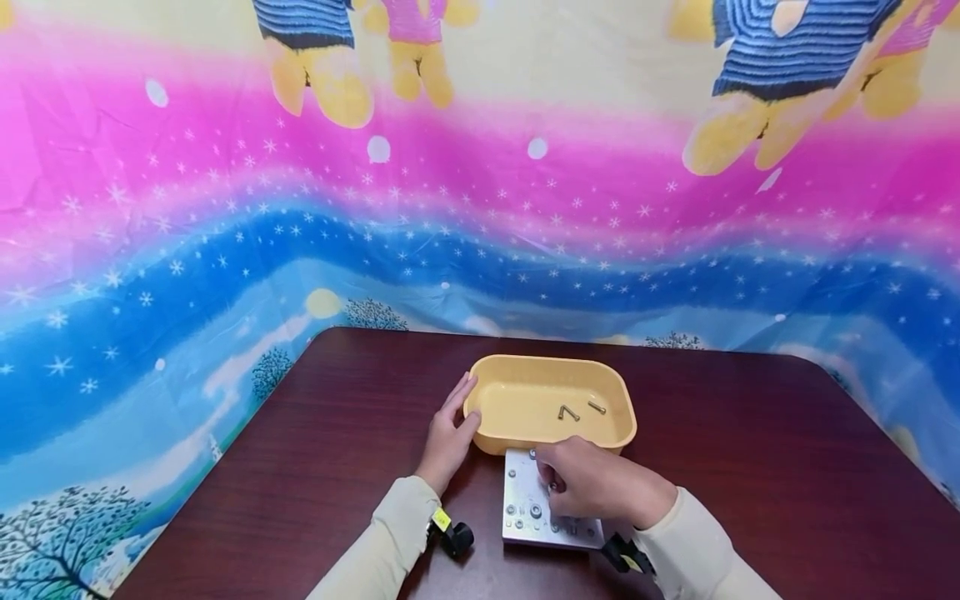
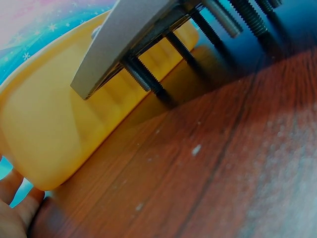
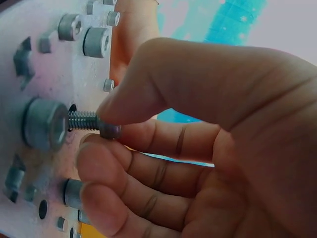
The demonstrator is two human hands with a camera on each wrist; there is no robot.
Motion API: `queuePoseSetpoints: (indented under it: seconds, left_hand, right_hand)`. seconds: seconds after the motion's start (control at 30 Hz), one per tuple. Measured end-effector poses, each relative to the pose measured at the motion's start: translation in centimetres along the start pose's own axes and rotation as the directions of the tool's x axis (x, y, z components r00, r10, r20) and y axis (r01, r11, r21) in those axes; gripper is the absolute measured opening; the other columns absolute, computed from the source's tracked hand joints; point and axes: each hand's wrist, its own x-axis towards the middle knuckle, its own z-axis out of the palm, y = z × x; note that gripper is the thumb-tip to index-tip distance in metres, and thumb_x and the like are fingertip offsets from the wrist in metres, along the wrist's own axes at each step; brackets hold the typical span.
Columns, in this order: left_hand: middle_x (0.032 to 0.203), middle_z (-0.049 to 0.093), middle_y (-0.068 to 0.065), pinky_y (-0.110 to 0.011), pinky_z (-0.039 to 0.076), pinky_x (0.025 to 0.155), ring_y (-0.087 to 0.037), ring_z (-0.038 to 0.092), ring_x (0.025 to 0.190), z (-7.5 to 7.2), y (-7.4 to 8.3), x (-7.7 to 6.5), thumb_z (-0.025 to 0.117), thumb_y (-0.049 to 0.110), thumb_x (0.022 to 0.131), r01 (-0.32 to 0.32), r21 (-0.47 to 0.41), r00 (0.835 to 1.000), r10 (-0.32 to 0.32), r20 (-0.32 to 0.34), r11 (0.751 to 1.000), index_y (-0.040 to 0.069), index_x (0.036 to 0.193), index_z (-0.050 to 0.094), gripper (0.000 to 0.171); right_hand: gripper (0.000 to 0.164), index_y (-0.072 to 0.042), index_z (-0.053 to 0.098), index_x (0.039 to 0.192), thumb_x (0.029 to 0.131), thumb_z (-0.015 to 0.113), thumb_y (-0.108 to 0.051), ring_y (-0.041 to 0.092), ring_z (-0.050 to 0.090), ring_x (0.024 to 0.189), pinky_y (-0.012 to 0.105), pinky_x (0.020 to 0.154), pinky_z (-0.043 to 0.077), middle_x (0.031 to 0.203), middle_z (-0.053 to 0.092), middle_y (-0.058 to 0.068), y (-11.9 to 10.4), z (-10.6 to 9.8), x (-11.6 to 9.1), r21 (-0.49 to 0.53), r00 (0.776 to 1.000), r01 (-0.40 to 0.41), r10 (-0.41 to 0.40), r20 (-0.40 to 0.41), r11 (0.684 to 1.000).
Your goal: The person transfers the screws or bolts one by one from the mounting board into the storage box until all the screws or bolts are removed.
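Note:
My right hand (image 1: 600, 482) pinches a socket-head bolt (image 3: 83, 120) by its head, between thumb and index finger. The bolt's threaded end is at a hole in a silver metal plate (image 1: 519, 493), with part of the thread showing. Other bolt heads of several sizes, such as a large one (image 3: 43, 124), stand in the plate. Beneath it, threaded shanks (image 2: 179, 47) stick out in the left wrist view. My left hand (image 1: 447, 435) rests against the left end of a yellow plastic tray (image 1: 551, 359), fingers extended along its outer wall.
Inside the tray lie a few loose bolts (image 1: 596, 407). The plate sits right in front of the tray's near wall on a dark red wooden table (image 1: 360, 400). Behind the table hangs a printed cloth (image 1: 480, 208). A small camera (image 1: 456, 540) is strapped to each wrist.

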Motion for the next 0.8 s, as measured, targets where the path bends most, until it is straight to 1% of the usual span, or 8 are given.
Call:
queuePoseSetpoints:
  seconds: [0.03,0.1,0.27,0.33,0.47,0.6,0.7,0.8]
  left_hand:
    - [0.152,0.037,0.004,-0.043,0.024,0.114,-0.017,0.026,0.143,0.0,0.2,-0.2,0.055,0.003,0.091,0.008,-0.002,1.0,-0.007,0.004,1.0,0.011,0.143,0.048,0.053]
    - [0.152,0.036,0.005,-0.042,0.026,0.113,-0.017,0.026,0.143,0.1,-0.1,-0.2,0.054,0.005,0.092,0.004,0.013,1.0,-0.004,0.014,1.0,0.012,0.144,0.047,0.053]
    - [0.152,0.035,0.011,-0.039,0.028,0.112,-0.013,0.026,0.143,0.2,-2.1,0.6,0.054,0.007,0.093,-0.025,0.03,1.0,0.025,0.011,0.999,0.02,0.145,0.047,0.054]
    - [0.151,0.036,0.013,-0.039,0.027,0.113,-0.011,0.026,0.142,0.0,-2.4,0.7,0.055,0.007,0.093,-0.026,0.021,1.0,0.026,0.003,0.999,0.021,0.144,0.048,0.054]
    - [0.152,0.035,0.012,-0.037,0.025,0.114,-0.01,0.024,0.142,-0.2,-2.2,0.9,0.056,0.007,0.093,-0.019,0.006,1.0,0.019,0.011,1.0,0.019,0.144,0.047,0.053]
    - [0.153,0.033,0.008,-0.037,0.026,0.113,-0.014,0.023,0.143,-0.5,-0.3,0.4,0.054,0.007,0.094,0.008,0.02,0.999,-0.008,0.035,1.0,0.014,0.145,0.045,0.053]
    - [0.151,0.034,0.014,-0.036,0.027,0.113,-0.01,0.025,0.142,-0.3,-0.4,0.3,0.054,0.008,0.094,0.023,0.027,0.999,-0.024,0.028,0.999,0.017,0.145,0.046,0.053]
    - [0.149,0.035,0.022,-0.034,0.027,0.113,-0.003,0.025,0.14,0.0,-1.7,0.6,0.055,0.01,0.094,0.025,0.019,1.0,-0.025,0.013,1.0,0.023,0.144,0.047,0.053]
  right_hand:
    - [0.02,-0.017,0.052,0.076,0.075,0.069,-0.008,0.004,0.043,0.056,0.02,0.051,0.037,0.061,0.045,-0.009,0.1,0.0,-0.1,0.007,1.0,0.005,-0.005,0.003,1.0]
    - [0.019,-0.017,0.052,0.076,0.074,0.068,-0.007,0.003,0.042,0.056,0.02,0.051,0.036,0.061,0.044,-0.009,0.2,0.0,-0.2,0.017,1.0,0.015,-0.015,0.003,1.0]
    - [0.016,-0.015,0.053,0.076,0.074,0.066,-0.006,0.004,0.042,0.056,0.02,0.052,0.036,0.061,0.043,-0.009,0.3,-0.3,-0.2,0.025,0.999,0.049,-0.048,-0.021,0.998]
    - [0.016,-0.015,0.052,0.076,0.074,0.065,-0.006,0.003,0.042,0.057,0.02,0.052,0.037,0.061,0.043,-0.009,0.3,-0.5,-0.1,0.02,0.998,0.059,-0.059,-0.028,0.998]
    - [0.016,-0.016,0.051,0.076,0.075,0.064,-0.007,0.003,0.042,0.059,0.02,0.054,0.037,0.061,0.041,-0.009,0.3,-1.0,-0.1,0.013,0.997,0.059,-0.058,-0.041,0.998]
    - [0.017,-0.016,0.051,0.075,0.079,0.065,-0.008,0.004,0.043,0.059,0.021,0.055,0.038,0.061,0.043,-0.009,0.4,-1.3,-0.2,0.015,0.996,0.056,-0.055,-0.063,0.998]
    - [0.016,-0.018,0.052,0.076,0.08,0.066,-0.01,0.004,0.044,0.06,0.021,0.056,0.04,0.062,0.045,-0.008,0.6,-1.4,-0.3,0.018,0.995,0.06,-0.058,-0.08,0.998]
    - [0.014,-0.018,0.054,0.079,0.079,0.066,-0.01,0.003,0.045,0.061,0.022,0.056,0.042,0.064,0.048,-0.009,0.9,-1.6,-0.5,0.026,0.993,0.061,-0.058,-0.099,0.998]
